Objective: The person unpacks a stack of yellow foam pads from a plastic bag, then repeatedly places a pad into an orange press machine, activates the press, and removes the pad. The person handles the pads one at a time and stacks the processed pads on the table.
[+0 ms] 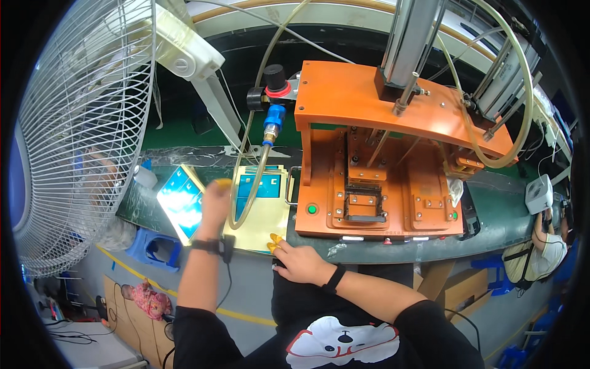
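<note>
My left hand [216, 203] is over the left part of the green worktop, between two stacks of sheets. A yellow finger cot shows at its tip; its fingers are partly smeared and hidden. My right hand [301, 263] rests at the front edge of a pale yellow sheet [270, 224], with fingers stretched out and yellow cots on the tips touching it. Its thumb stays apart, below the edge. On the yellow sheet's far part lies a blue panel [265, 186] with small pale cut-outs. Left of my left hand, glossy blue sheets [179, 200] with yellow edges lie at a slant.
An orange press [362, 80] with metal cylinders stands right of the sheets. A looped clear hose [236, 222] hangs over them from a blue air fitting [273, 120]. A large fan [86, 123] fills the left. Another person [547, 249] sits far right. A cable trails from my left wristband.
</note>
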